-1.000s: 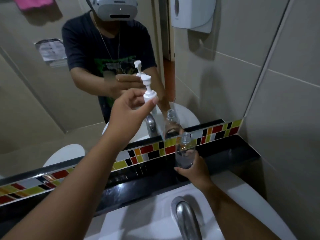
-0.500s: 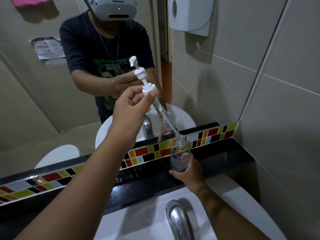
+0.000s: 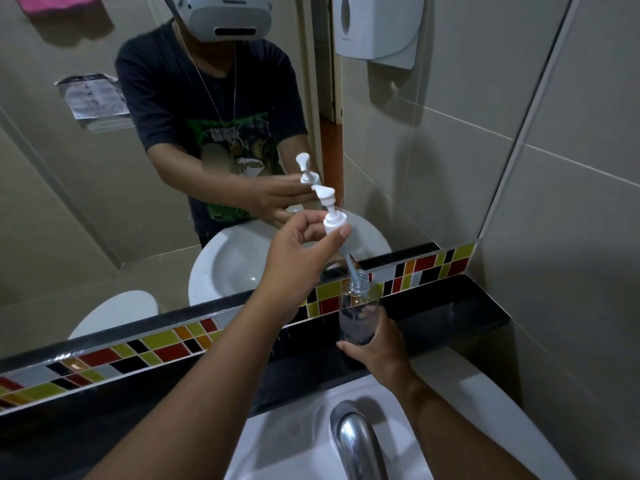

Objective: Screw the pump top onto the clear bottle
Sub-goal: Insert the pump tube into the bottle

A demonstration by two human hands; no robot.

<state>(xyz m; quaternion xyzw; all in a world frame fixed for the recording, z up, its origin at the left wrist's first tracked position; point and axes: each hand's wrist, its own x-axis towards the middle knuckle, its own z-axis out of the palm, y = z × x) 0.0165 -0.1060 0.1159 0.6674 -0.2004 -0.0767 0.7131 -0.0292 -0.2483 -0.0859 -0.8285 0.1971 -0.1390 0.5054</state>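
Note:
A small clear bottle (image 3: pixel 358 315) stands upright on the black ledge (image 3: pixel 460 317) behind the sink, with its neck open. My right hand (image 3: pixel 375 351) wraps around its lower part. My left hand (image 3: pixel 299 258) pinches the white pump top (image 3: pixel 332 214) by its collar, tilted up and to the left above the bottle. The pump's thin tube (image 3: pixel 349 266) slants down and its tip is inside the bottle's mouth. The collar sits well above the neck, apart from it.
A chrome tap (image 3: pixel 356 441) rises from the white sink (image 3: pixel 485 410) right below my arms. A mirror (image 3: pixel 104 202) fills the wall ahead, above a strip of coloured tiles (image 3: pixel 156 348). A white dispenser (image 3: pixel 374 26) hangs on the tiled right wall.
My left hand has brought the pump top down and right from above the bottle, and the tube's tip has gone into the bottle's mouth. My right hand has kept its hold on the bottle.

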